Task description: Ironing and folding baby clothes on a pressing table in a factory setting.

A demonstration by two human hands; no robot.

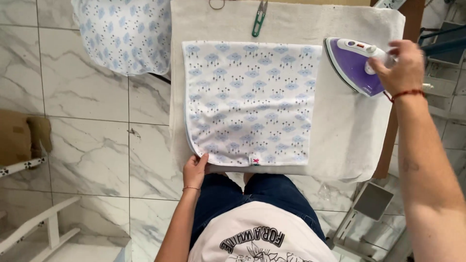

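The person's left hand (195, 170) rests at the near left corner of a folded white cloth with a pale blue cloud print (252, 102), fingers laid over the hem and pinching the edge lightly against the padded white board cover (349, 131). The cloth lies flat and square, stretching away from that hand toward the far side of the board. The right hand (400, 63) is well apart from the left, out past the cloth's far right corner, closed around the handle of a purple and white steam iron (354, 63). The iron sits on the bare cover just beside the cloth's right edge, its pointed end toward the cloth. Beyond the cloth, far from both hands, lie small green thread snips (259, 18). Off to the left of the left hand, more of the same printed fabric (124, 34) hangs over the marble floor (87, 145).
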